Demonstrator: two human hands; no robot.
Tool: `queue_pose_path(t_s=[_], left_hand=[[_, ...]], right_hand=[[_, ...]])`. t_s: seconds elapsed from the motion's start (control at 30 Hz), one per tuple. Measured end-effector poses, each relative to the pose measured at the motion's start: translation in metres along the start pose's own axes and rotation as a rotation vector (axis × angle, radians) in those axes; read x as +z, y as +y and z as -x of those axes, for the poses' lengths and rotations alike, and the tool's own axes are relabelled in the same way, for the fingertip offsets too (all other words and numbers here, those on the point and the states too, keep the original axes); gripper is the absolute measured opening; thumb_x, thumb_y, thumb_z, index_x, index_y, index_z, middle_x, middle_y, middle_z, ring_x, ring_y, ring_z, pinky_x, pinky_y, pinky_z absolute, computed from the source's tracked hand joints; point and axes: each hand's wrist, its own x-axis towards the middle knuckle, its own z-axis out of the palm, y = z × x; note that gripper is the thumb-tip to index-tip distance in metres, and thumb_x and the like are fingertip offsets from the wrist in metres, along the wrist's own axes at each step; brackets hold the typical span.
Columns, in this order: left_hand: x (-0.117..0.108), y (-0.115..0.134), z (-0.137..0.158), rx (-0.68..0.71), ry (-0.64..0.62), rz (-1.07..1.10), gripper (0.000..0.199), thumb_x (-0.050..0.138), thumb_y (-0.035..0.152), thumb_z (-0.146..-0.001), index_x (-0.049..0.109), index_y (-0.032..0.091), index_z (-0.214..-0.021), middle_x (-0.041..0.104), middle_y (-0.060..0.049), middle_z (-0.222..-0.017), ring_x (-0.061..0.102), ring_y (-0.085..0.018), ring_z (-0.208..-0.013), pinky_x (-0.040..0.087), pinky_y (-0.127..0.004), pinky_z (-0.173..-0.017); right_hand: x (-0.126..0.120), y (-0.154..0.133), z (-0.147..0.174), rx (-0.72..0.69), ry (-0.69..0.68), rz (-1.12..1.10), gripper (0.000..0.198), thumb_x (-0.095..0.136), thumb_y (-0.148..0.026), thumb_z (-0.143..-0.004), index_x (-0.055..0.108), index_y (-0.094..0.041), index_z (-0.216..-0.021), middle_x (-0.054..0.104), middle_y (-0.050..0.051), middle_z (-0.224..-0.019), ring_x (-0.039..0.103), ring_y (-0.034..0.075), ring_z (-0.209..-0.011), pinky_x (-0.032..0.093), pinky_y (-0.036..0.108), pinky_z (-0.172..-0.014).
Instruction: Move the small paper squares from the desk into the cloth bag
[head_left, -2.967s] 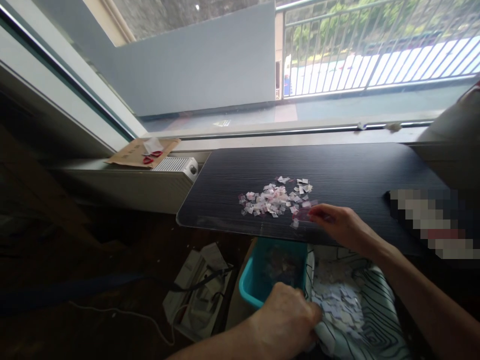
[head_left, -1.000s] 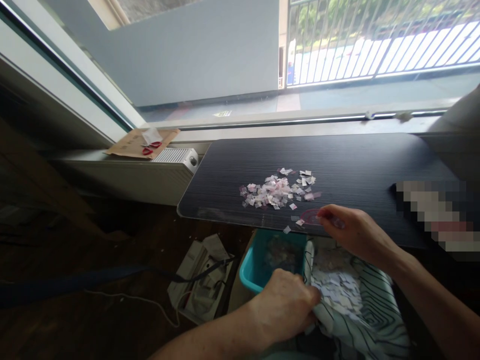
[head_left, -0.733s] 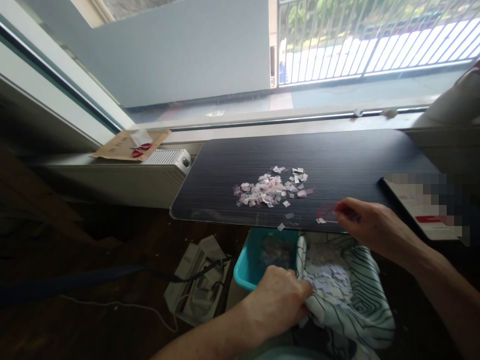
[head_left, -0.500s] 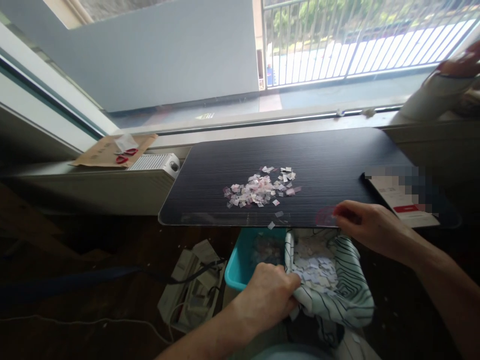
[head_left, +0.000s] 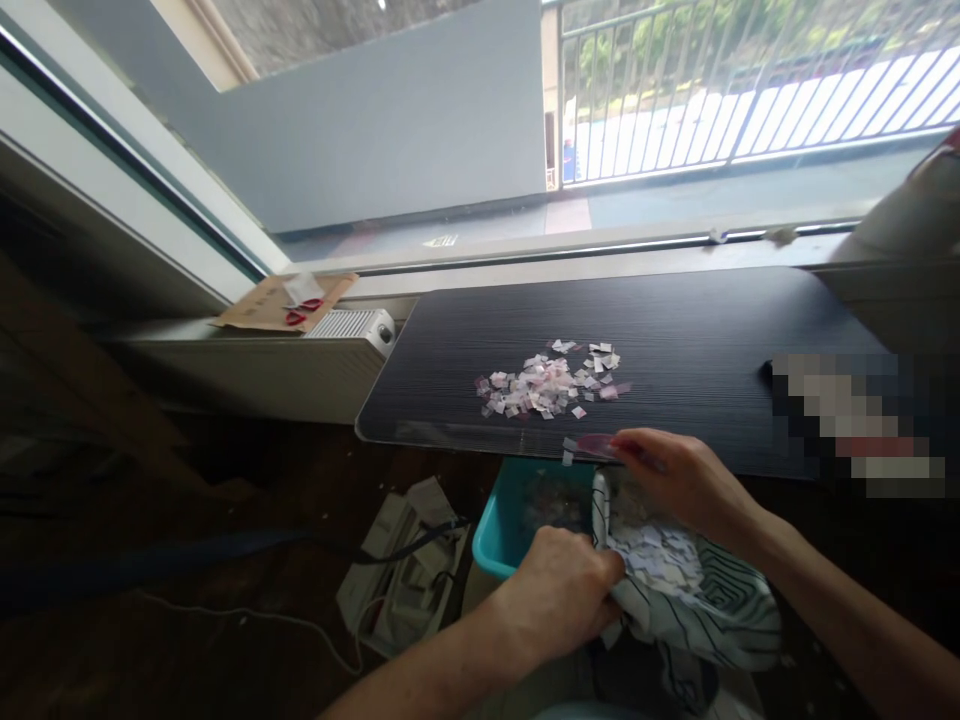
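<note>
My right hand (head_left: 686, 485) pinches a thin, see-through pink plastic piece (head_left: 594, 445) flat against the front edge of the dark table (head_left: 697, 350). A few small paper squares (head_left: 568, 455) lie at the tip of that piece. Behind it spreads a loose pile of white and pinkish paper squares (head_left: 544, 385). Below the edge, my left hand (head_left: 559, 585) is closed on the near left rim of a striped cloth bag (head_left: 739, 610). Inside the bag are many white paper bits (head_left: 656, 560). A turquoise bin (head_left: 487, 545) adjoins it on the left, with small scraps inside.
At the table's right lies a blurred-out flat item (head_left: 847, 410). Red-handled scissors (head_left: 304, 312) rest on a brown envelope (head_left: 262, 305) on the sill, by a white radiator (head_left: 352, 325). An open box with straps and a cable (head_left: 409, 565) sits on the floor.
My right hand has slid the pink plastic piece left along the table edge, up to the loose squares there. My left hand keeps its grip on the bag. The view has shifted slightly.
</note>
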Motion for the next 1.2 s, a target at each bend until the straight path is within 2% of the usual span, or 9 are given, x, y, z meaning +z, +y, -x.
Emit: queue_pose_path(t_s=[0.07,0.23,0.4,0.6,0.8,0.97,1.2], left_hand=[[0.000,-0.001,0.000,-0.003,0.012,0.004,0.021,0.059,0.037,-0.083,0.067,0.020,-0.091,0.071,-0.008,-0.081,0.067,-0.027,-0.070,0.048,-0.031,-0.059],[-0.003,-0.003,-0.002,-0.003,-0.002,0.027,0.020,0.059,0.035,-0.083,0.068,0.019,-0.091,0.071,-0.009,-0.080,0.067,-0.026,-0.071,0.049,-0.030,-0.061],[-0.004,-0.008,0.004,-0.020,-0.003,0.059,0.022,0.058,0.037,-0.084,0.067,0.019,-0.091,0.070,-0.008,-0.080,0.066,-0.025,-0.070,0.049,-0.030,-0.063],[-0.001,-0.020,0.028,-0.140,0.027,0.098,0.013,0.060,0.032,-0.083,0.065,0.020,-0.084,0.069,-0.005,-0.079,0.065,-0.024,-0.071,0.046,-0.028,-0.063],[0.006,-0.034,0.046,-0.266,0.057,0.121,0.010,0.059,0.029,-0.083,0.064,0.021,-0.079,0.066,-0.003,-0.075,0.064,-0.022,-0.071,0.043,-0.027,-0.062],[0.011,-0.036,0.046,-0.286,0.071,0.130,0.014,0.058,0.032,-0.085,0.064,0.021,-0.080,0.065,-0.003,-0.075,0.063,-0.022,-0.071,0.042,-0.028,-0.064],[0.006,-0.026,0.026,-0.234,0.029,0.126,0.011,0.062,0.031,-0.082,0.065,0.021,-0.081,0.066,-0.003,-0.077,0.063,-0.023,-0.073,0.043,-0.028,-0.064]], right_hand=[[0.004,0.000,0.002,-0.010,-0.034,-0.041,0.018,0.052,-0.027,-0.088,0.068,-0.020,-0.092,0.073,0.002,-0.084,0.065,0.015,-0.070,0.049,0.023,-0.064],[0.009,-0.002,-0.007,0.025,0.030,-0.072,0.021,0.051,-0.029,-0.089,0.068,-0.019,-0.096,0.073,0.004,-0.086,0.066,0.016,-0.072,0.050,0.025,-0.068],[0.003,-0.015,-0.010,-0.028,-0.134,-0.059,0.021,0.048,-0.026,-0.089,0.069,-0.020,-0.090,0.073,0.003,-0.081,0.064,0.015,-0.068,0.049,0.024,-0.063],[-0.010,0.006,-0.030,0.006,0.054,0.063,0.023,0.051,-0.029,-0.087,0.070,-0.019,-0.097,0.074,0.004,-0.085,0.065,0.016,-0.068,0.048,0.025,-0.065],[-0.016,0.014,-0.046,-0.001,-0.027,0.166,0.023,0.049,-0.029,-0.087,0.070,-0.020,-0.093,0.072,0.002,-0.076,0.063,0.015,-0.062,0.044,0.024,-0.059],[-0.037,0.017,-0.022,0.041,-0.033,0.277,0.019,0.051,-0.028,-0.084,0.069,-0.022,-0.084,0.070,0.001,-0.070,0.061,0.015,-0.058,0.041,0.025,-0.055],[-0.056,0.010,0.028,0.123,-0.183,0.165,0.017,0.051,-0.031,-0.086,0.065,-0.023,-0.084,0.068,0.000,-0.068,0.058,0.013,-0.053,0.042,0.024,-0.051]])
